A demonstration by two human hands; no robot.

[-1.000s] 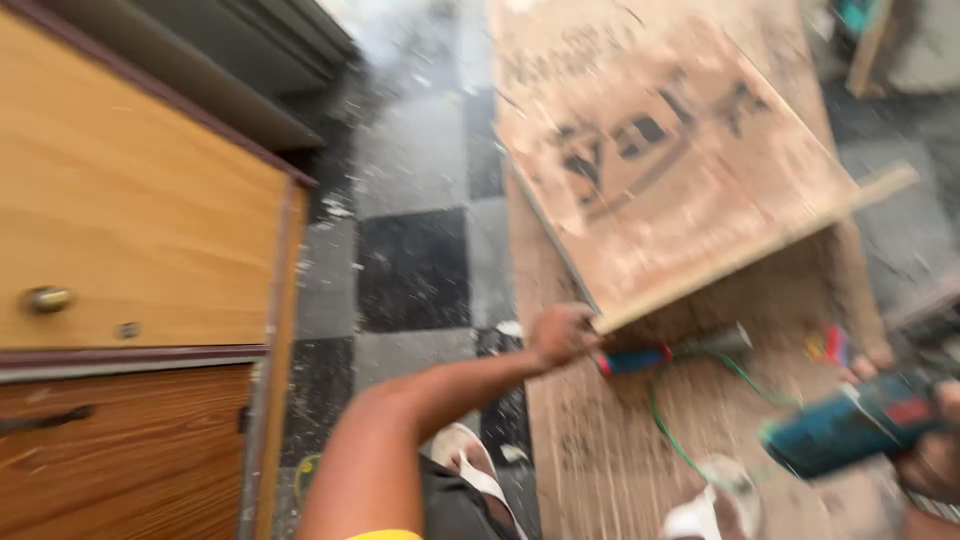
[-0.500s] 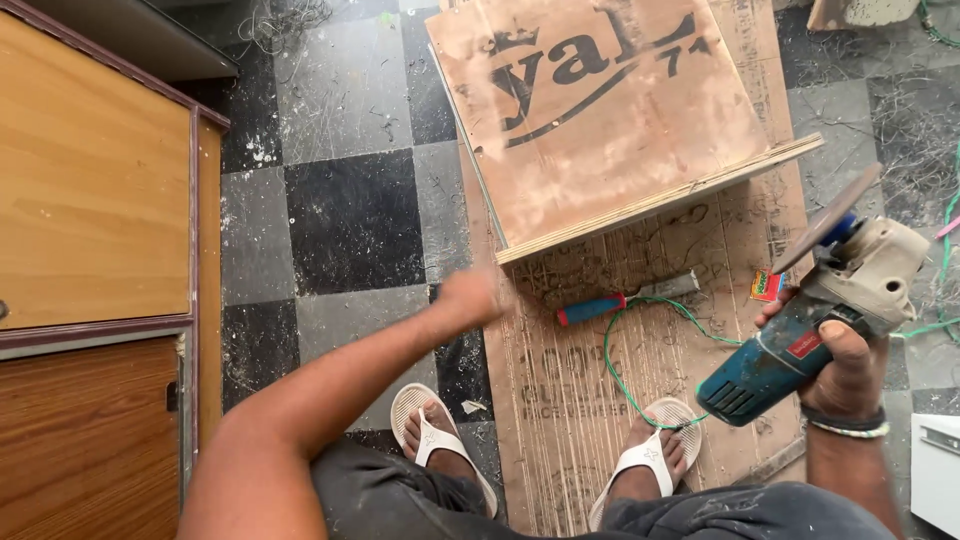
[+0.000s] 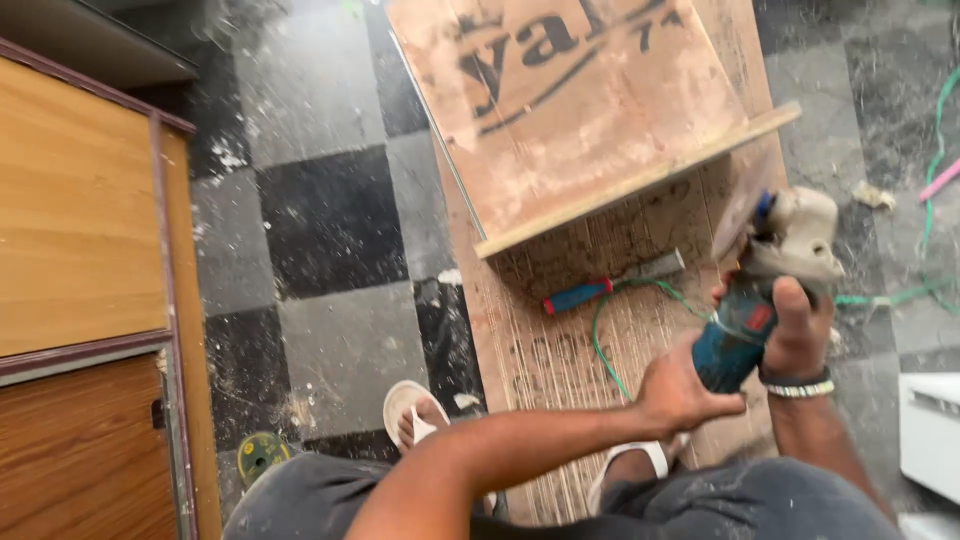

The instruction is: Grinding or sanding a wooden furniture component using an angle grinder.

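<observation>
My right hand [image 3: 800, 330] grips a blue angle grinder [image 3: 765, 290] with a dust-caked pale head, held above a plywood sheet [image 3: 540, 350] on the floor. My left hand [image 3: 680, 390] closes on the rear end of the grinder's blue body. A chisel with a red and blue handle [image 3: 600, 290] lies on the sheet just left of the grinder. A green cable [image 3: 600, 340] curls beside it. A smaller board [image 3: 580, 110] with large dark printed letters rests across the far part of the sheet.
A wooden cabinet [image 3: 80, 300] stands at the left. The floor [image 3: 320, 230] is dusty black and grey checkered tile. My feet in white sandals [image 3: 415, 415] rest by the sheet. A white object [image 3: 930, 430] sits at the right edge.
My left hand has moved right from the sheet's edge to the grinder's rear. The grinder has swung closer to the middle, and the view has shifted.
</observation>
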